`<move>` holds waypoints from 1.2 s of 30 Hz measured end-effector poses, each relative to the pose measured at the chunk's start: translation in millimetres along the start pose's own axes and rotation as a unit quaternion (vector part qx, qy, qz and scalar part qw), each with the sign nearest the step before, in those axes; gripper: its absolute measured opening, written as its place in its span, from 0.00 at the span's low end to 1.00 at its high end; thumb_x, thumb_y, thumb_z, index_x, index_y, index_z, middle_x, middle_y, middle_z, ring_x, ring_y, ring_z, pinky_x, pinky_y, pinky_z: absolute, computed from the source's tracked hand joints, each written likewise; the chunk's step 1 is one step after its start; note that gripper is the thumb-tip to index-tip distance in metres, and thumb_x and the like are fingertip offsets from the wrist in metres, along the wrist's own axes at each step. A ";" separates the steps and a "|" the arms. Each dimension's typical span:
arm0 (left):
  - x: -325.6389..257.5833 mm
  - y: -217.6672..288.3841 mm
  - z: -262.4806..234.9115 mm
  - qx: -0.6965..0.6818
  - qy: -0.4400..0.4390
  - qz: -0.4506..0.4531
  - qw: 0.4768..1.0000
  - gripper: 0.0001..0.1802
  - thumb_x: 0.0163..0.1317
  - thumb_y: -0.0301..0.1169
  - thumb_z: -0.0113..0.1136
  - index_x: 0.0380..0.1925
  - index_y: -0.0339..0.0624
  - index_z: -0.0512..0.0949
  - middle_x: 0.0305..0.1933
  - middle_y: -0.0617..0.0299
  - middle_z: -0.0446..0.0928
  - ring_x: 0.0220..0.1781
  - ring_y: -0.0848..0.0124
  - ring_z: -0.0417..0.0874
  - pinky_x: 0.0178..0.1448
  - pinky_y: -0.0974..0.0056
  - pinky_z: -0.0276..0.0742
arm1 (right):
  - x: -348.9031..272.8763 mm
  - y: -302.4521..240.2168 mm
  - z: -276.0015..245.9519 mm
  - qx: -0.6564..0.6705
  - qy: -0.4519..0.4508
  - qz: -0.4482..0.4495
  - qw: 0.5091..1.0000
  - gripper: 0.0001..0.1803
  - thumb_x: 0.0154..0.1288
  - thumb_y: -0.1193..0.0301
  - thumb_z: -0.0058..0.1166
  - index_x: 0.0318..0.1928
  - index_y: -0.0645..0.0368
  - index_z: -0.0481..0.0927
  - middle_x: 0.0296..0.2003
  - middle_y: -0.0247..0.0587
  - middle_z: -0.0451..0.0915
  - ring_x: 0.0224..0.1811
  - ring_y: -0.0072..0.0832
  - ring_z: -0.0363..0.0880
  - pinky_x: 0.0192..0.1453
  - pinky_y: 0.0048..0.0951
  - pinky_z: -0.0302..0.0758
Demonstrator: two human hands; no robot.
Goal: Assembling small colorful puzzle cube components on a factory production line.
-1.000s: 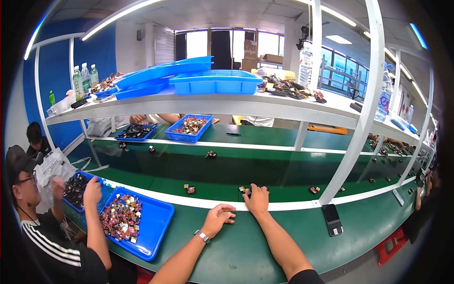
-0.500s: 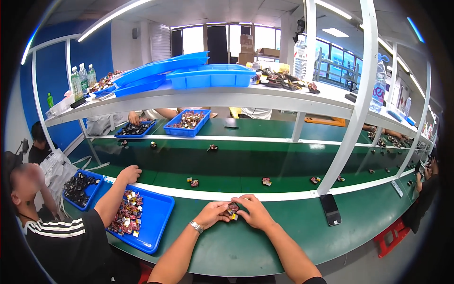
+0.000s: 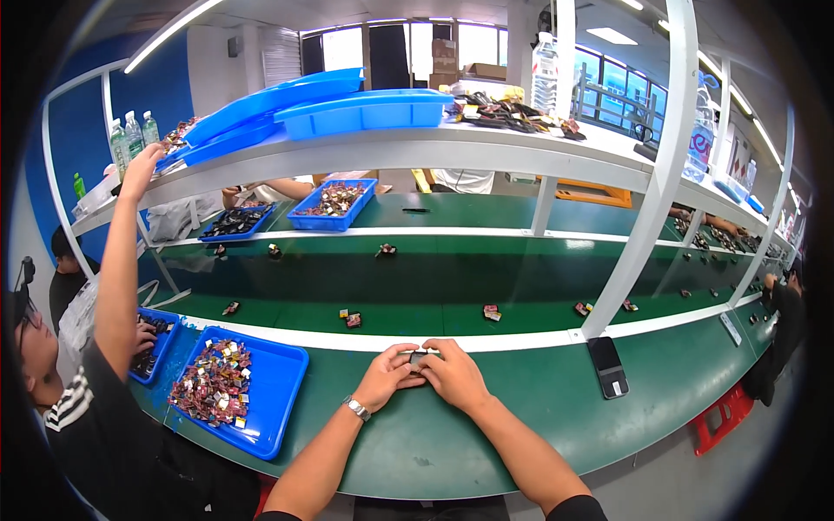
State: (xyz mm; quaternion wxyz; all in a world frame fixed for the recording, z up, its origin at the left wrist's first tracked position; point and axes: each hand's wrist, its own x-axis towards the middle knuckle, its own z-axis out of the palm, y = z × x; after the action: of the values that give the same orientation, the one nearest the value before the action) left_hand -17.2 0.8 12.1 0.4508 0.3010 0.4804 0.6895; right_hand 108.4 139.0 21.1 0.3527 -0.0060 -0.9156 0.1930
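Between the fingertips of both my hands is a small dark part, its flat grey-black face showing. My left hand, with a metal watch on its wrist, pinches the left side. My right hand closes on the other side, its fingers bent over the top. The hands are just above the green bench, near the white rail, and the fingers partly hide the part. Beyond the rail lie several small red, yellow and black parts, one of them ahead and to the right.
Left of me stands a blue tray with a heap of small red and white parts. A co-worker's raised arm reaches to the shelf; their other hand is at a tray of black parts. A phone and a white post are right.
The part in my fingers showed red and yellow before; now a dark face shows. The co-worker's arm has risen from the bench to the shelf. My view has shifted slightly.
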 end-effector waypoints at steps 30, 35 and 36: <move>2.7 -13.0 -7.9 -0.006 -0.025 0.001 1.000 0.15 0.73 0.28 0.49 0.58 0.41 0.68 0.59 0.55 0.74 0.57 0.68 0.79 0.61 0.60 0.79 | -6.1 3.0 0.4 0.100 0.011 0.035 0.994 0.07 0.56 0.72 0.65 0.36 0.57 0.85 0.54 0.40 0.77 0.59 0.38 0.72 0.58 0.35 0.75; 5.4 -18.3 -11.5 -0.001 -0.026 0.006 1.000 0.15 0.73 0.29 0.49 0.58 0.41 0.68 0.59 0.55 0.75 0.57 0.68 0.79 0.61 0.60 0.79 | -8.5 0.0 8.8 0.100 0.022 0.053 0.993 0.06 0.56 0.73 0.64 0.36 0.58 0.85 0.53 0.40 0.78 0.58 0.39 0.73 0.58 0.36 0.76; 5.9 -18.6 -11.5 -0.007 -0.021 0.005 1.000 0.15 0.73 0.29 0.49 0.58 0.41 0.68 0.59 0.55 0.75 0.57 0.68 0.79 0.61 0.60 0.79 | -8.3 0.4 9.3 0.111 0.026 0.055 0.992 0.06 0.57 0.74 0.64 0.36 0.58 0.85 0.53 0.40 0.78 0.58 0.39 0.73 0.58 0.36 0.76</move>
State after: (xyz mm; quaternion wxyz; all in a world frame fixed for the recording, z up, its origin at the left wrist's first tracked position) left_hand -23.2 4.1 -9.6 0.4596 0.3149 0.4643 0.6885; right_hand 108.5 134.8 9.3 0.3641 -0.0222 -0.8771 0.3125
